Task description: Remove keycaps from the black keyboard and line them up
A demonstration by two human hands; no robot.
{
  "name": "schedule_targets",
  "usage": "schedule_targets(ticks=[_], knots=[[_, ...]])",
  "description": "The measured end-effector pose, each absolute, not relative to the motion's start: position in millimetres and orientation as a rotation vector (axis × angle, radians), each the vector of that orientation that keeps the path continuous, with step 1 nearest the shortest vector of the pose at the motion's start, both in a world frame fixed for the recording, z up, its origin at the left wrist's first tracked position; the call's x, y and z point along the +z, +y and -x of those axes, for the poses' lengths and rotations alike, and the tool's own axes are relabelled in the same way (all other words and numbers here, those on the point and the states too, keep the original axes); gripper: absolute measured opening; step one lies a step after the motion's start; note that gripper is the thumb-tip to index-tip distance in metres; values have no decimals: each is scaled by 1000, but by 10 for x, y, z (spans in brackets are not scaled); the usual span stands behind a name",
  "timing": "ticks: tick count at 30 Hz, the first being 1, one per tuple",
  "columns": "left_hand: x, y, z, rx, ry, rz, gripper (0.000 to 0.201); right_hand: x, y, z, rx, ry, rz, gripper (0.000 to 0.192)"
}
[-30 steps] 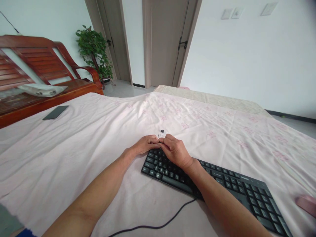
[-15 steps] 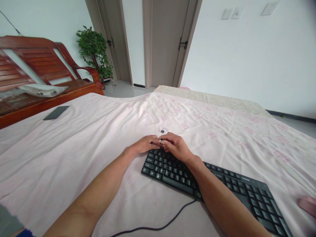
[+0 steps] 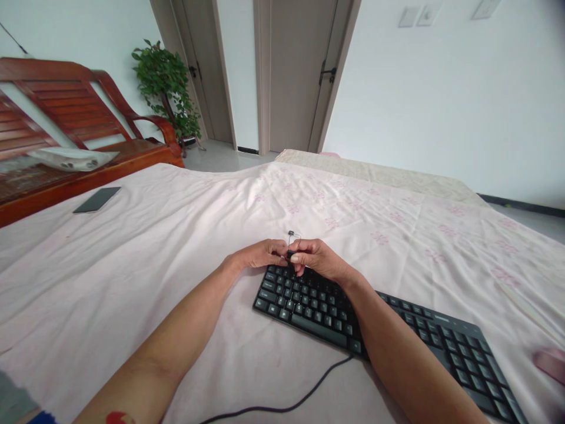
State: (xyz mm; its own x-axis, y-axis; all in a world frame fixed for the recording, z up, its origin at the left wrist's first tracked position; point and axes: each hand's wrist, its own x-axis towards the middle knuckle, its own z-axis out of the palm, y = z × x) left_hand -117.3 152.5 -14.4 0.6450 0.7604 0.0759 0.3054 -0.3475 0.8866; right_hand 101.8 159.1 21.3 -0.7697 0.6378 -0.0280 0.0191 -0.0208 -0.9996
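Head view: showing keyboard (image 3: 309, 303) flat on pink cloth (image 3: 198, 235).
Right hand (image 3: 318, 259): pinching dark piece (image 3: 290, 254) below wire loop (image 3: 295, 235), above keyboard's far-left corner, seemingly for precision.
Left hand (image 3: 265, 253): curled close, perhaps steadying; cannot tell if gripping.

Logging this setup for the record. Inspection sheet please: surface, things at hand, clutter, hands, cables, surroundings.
Surface: pink floral cloth, creased.
Things at hand: black keyboard; thin wire loop at the hands; small black keycap-like piece just beyond.
Clutter: dark phone-like slab, left; pink object, right edge, cut off.
Left hand: fingers bent beside the right's; grip unclear.
Right hand: fingers pinch a small dark item, identity unclear.
Cables: black cable from keyboard's near edge, exits bottom.
Surroundings: wooden bench, leafy plant, two doors.
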Motion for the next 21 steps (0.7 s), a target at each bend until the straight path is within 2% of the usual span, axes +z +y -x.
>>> schedule_targets(ticks=[10,21], knots=[[9,1472,1109,596,735,-1834,22,157,1576,-943,1655,-1796,658,34],[-19,1356,935,863,848,-1879,25,149,1533,-969,1409,-1635,686,33]])
